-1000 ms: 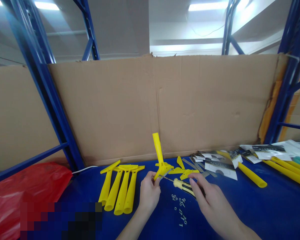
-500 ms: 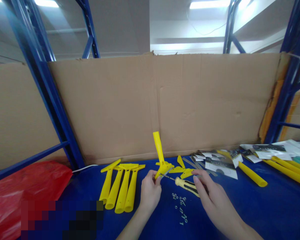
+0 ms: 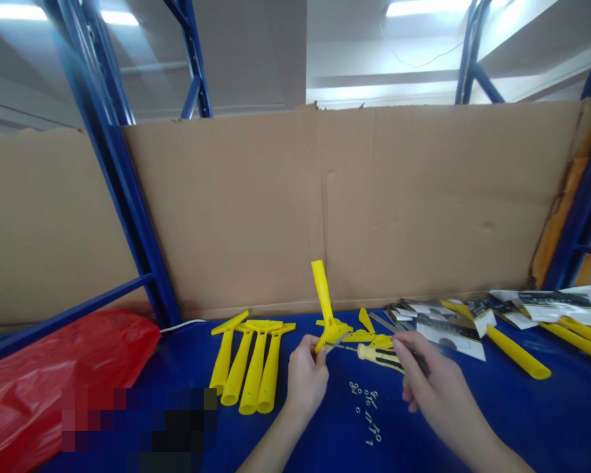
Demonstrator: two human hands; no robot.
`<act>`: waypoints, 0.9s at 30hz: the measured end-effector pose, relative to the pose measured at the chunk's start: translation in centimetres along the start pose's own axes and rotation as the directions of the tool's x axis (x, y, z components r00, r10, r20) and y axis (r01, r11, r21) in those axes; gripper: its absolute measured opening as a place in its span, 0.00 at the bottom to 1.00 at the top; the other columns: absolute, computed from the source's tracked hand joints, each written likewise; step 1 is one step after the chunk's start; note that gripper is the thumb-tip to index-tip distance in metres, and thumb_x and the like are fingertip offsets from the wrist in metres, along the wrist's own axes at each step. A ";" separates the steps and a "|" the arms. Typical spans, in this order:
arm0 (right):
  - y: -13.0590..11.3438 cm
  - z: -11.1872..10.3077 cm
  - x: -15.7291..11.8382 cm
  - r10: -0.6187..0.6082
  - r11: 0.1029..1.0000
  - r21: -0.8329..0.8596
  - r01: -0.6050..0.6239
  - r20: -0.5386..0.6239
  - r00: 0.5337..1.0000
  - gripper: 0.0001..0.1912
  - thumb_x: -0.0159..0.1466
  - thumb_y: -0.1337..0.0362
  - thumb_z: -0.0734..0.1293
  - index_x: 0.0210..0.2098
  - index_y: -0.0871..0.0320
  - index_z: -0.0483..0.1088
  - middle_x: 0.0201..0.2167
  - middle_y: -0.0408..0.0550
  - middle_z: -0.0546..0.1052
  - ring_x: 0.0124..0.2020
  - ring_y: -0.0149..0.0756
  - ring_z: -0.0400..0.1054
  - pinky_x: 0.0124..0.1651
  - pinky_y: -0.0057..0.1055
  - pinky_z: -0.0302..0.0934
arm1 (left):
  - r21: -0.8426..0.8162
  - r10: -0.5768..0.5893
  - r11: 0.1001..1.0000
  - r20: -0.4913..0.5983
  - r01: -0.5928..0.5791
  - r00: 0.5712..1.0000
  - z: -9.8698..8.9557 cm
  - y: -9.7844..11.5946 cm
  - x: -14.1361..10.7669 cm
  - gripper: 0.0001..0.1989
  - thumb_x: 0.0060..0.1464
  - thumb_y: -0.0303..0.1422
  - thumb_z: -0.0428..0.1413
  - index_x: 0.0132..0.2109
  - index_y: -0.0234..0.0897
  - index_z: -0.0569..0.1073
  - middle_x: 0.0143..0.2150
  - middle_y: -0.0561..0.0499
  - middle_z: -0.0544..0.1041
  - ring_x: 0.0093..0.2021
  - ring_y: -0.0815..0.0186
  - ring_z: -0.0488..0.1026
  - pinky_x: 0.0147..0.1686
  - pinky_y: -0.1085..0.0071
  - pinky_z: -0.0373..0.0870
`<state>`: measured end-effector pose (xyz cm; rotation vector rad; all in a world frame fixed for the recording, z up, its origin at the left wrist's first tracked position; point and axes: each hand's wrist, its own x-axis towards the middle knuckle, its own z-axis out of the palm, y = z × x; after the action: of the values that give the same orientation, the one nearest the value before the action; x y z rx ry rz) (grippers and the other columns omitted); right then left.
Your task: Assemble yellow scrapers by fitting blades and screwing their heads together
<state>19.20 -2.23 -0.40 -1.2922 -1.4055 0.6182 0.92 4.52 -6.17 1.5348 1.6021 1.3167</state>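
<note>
Right hand (image 3: 432, 379) grasping screwdriver (image 3: 378, 355), left hand (image 3: 307, 376) clenching yellow tool (image 3: 324, 295), small hardware (image 3: 368, 416) nearby (scattered loose), four yellow handles (image 3: 254, 369), red plastic (image 3: 86, 358)

The left hand (image 3: 309, 378) holds a yellow scraper (image 3: 323, 302) by its head, with the handle pointing up. The right hand (image 3: 431, 374) grips the screwdriver (image 3: 380, 355) — its tip reaches to the scraper head. Below the screwdriver, small screws and nuts (image 3: 368, 415) lie scattered on the blue table (image 3: 187, 368). To the left of the left hand stand out four yellow scrapers (image 3: 249, 361), lying side by side — and farther left is a red plastic sheet (image 3: 103, 355). White-and-black packages (image 3: 450, 332) lie at the right, near a yellow tube (image 3: 518, 352).
</note>
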 end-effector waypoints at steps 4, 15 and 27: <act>0.8 -0.5 0.4 -0.063 0.998 -0.030 0.062 -0.016 0.998 0.19 0.60 0.52 0.61 0.47 0.53 0.63 0.38 0.50 0.74 0.13 0.26 0.62 0.09 0.24 0.54 | 0.004 0.017 1.000 0.001 -0.017 1.000 -0.1 -0.2 0.0 0.02 0.52 0.31 0.55 0.33 0.37 0.71 0.27 0.51 0.75 0.26 0.67 0.73 0.25 0.75 0.67; 1.1 -1.0 0.5 -0.169 0.942 -0.274 0.194 0.115 0.979 0.15 0.66 0.53 0.53 0.45 0.53 0.61 0.23 0.41 0.71 0.21 0.35 0.66 0.25 0.31 0.62 | 0.055 0.038 0.998 -0.005 -0.038 0.999 -0.2 -0.2 0.0 0.02 0.52 0.29 0.54 0.32 0.37 0.70 0.27 0.52 0.75 0.25 0.68 0.73 0.26 0.75 0.67; 1.7 -1.2 0.9 -0.135 0.957 -0.239 0.162 0.125 0.983 0.15 0.66 0.52 0.53 0.44 0.53 0.61 0.20 0.39 0.69 0.19 0.35 0.64 0.23 0.31 0.60 | 0.035 0.045 0.998 0.032 -0.046 0.998 -0.4 -0.1 -0.2 0.03 0.53 0.31 0.54 0.33 0.37 0.71 0.27 0.51 0.75 0.26 0.67 0.73 0.25 0.75 0.67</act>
<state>21.11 -1.30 -1.29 -1.3482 -1.6946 0.4237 0.61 4.26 -6.17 1.6144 1.5885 1.2886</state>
